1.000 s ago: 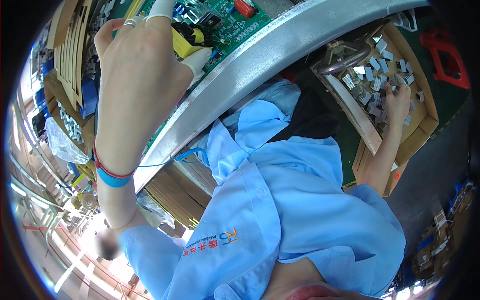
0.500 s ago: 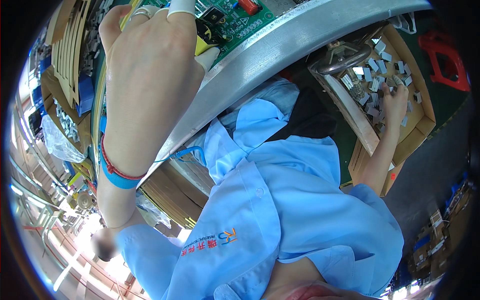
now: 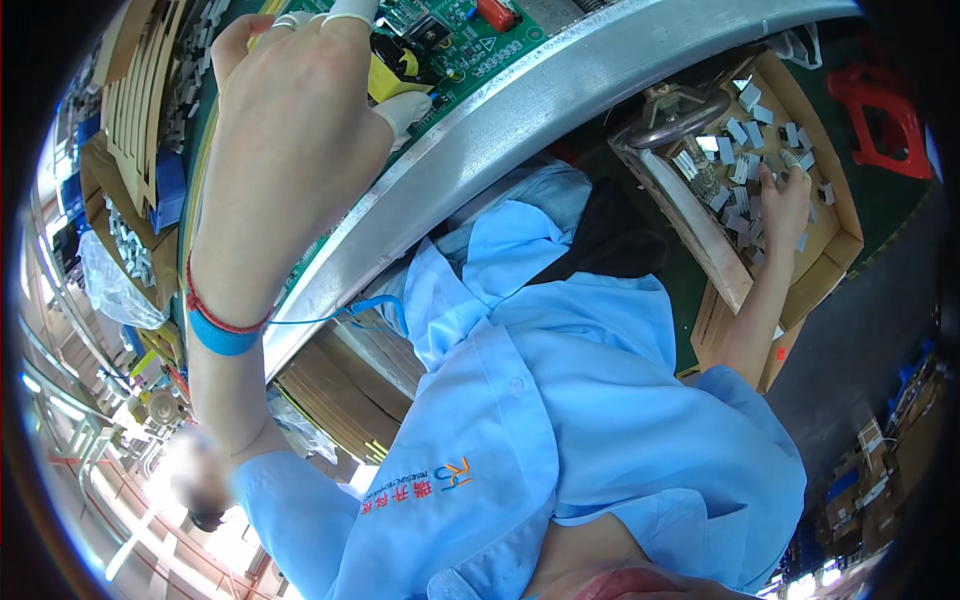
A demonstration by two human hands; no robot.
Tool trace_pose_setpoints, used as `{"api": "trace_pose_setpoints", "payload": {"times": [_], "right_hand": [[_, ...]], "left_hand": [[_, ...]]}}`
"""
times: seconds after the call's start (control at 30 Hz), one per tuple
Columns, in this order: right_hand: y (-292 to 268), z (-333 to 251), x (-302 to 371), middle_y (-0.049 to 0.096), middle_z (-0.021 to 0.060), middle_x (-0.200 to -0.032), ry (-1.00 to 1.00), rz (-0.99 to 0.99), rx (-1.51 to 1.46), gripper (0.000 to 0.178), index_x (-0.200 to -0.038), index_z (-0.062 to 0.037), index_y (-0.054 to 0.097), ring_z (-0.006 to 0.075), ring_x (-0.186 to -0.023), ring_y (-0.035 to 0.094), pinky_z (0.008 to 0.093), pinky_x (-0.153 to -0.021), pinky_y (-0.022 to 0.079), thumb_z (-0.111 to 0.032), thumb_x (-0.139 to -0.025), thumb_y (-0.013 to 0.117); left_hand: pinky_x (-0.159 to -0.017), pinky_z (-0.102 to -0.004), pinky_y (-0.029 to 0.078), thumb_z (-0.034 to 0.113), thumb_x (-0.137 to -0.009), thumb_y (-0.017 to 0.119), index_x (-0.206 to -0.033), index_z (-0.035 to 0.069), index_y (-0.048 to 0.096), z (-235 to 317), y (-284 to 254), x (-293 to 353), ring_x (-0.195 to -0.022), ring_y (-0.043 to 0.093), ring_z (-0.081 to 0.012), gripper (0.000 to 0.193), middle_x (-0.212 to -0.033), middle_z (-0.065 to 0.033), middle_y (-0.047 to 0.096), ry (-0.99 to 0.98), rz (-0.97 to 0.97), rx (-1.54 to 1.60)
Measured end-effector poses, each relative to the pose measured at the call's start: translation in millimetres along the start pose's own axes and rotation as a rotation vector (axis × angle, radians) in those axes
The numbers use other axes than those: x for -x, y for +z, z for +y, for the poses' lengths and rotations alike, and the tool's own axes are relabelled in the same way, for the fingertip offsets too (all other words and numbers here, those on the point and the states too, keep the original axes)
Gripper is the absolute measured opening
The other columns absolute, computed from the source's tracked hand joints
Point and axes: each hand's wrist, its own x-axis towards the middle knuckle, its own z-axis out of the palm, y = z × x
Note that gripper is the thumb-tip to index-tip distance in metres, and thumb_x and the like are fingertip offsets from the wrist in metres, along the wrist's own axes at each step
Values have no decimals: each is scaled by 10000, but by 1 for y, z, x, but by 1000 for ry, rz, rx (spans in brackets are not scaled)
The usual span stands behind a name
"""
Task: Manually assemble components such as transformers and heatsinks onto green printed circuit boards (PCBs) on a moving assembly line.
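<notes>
My left hand [image 3: 295, 130] reaches over a green circuit board [image 3: 520, 42], palm down. White finger cots cover its thumb and a finger; the thumb is spread away from the fingers, its tip beside a yellow-wrapped component [image 3: 388, 80]. The upper edge of the view cuts off some fingertips. Out to the right, my right hand [image 3: 785, 205] is down in a cardboard box [image 3: 838, 215] among small silvery metal pieces [image 3: 740, 165]. Its fingers are bent together around something too small to make out.
A metal bench rail [image 3: 450, 135] curves between my body and the board. A blue coiled cord [image 3: 380, 302] runs from my left wristband [image 3: 222, 335]. Right of the box is a red plastic stool [image 3: 878, 120]. Cartons [image 3: 130, 90] and a plastic bag [image 3: 115, 280] are at left.
My left hand has slid slightly left and down over the board, showing more of the yellow component. My right hand stays in the box, with little change in its pose.
</notes>
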Motion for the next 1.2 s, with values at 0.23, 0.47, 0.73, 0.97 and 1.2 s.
{"api": "trace_pose_setpoints", "payload": {"times": [0.23, 0.47, 0.73, 0.97, 1.2], "right_hand": [[0, -4, 1, 584, 175, -1133, -18, 13, 7, 481, -1223, -64, 586, 351, -1021, 604, 440, -872, 472, -380, -865, 643], [5, -4, -2, 587, 182, -1110, -18, -3, 46, 482, -1218, -56, 588, 350, -1019, 602, 440, -874, 471, -383, -867, 637], [-1, -2, -6, 584, 197, -1110, -5, 1, 46, 486, -1191, -48, 586, 367, -1007, 606, 458, -857, 474, -408, -868, 634], [-3, 2, -9, 580, 207, -1113, -60, 105, 32, 469, -1150, -25, 584, 380, -1056, 580, 465, -884, 463, -376, -847, 653], [-30, -8, -25, 593, 173, -1121, -93, 121, -66, 374, -1136, -57, 616, 360, -997, 605, 454, -851, 483, -247, -817, 662]], "left_hand": [[-1020, -454, 279, 160, -737, 724, -1075, -97, 531, 25, -23, -10, -742, 572, -291, 466, -696, -127, 551, -278, -303, -61], [-983, -432, 297, 193, -747, 721, -983, -98, 562, 13, -29, -34, -655, 564, -306, 407, -613, -128, 556, -263, -529, 113], [-1041, -473, 306, 288, -758, 783, -1162, -53, 594, -35, 39, 9, -715, 628, -311, 562, -660, -184, 607, 37, 35, 91], [-1064, -487, 259, 344, -773, 769, -1376, 57, 478, -29, 42, 14, -991, 634, -303, 728, -981, -167, 681, 27, 83, 144], [-924, -319, 465, 226, -892, 639, -1266, -8, 560, -75, -3, 94, -995, 636, -195, 448, -1061, -142, 674, -120, 659, 926]]}}
